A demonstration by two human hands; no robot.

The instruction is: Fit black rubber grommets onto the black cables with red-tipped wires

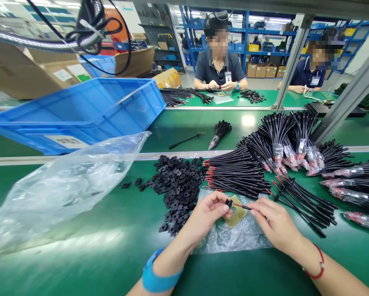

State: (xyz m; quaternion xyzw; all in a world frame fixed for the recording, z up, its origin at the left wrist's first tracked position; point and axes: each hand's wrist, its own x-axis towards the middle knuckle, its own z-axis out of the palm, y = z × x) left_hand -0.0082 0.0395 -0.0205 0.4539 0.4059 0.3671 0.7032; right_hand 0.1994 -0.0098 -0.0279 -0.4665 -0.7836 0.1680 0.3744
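Between thumb and fingers my left hand [213, 209] pinches a small black plastic clip [229, 203]. My right hand [273, 222] grips a black cable [246, 207] whose thin red wire end points left and meets the clip; whether it passes through the hole I cannot tell. Under both hands lie a yellowish sponge [236, 211] and a clear plastic bag [224, 240]. Left of my hands is a heap of loose black clips [181, 185]. Beyond them rests a row of black cables [236, 172] with red ends. Cables with clips fitted [304, 205] lie to the right.
Bundled black cables [283, 139] fill the back right, with more bundles [353, 185] at the right edge. A blue bin [110, 107] and a large plastic bag [63, 189] occupy the left. Metal posts [291, 61] rise beyond. Two people [219, 61] sit across the bench.
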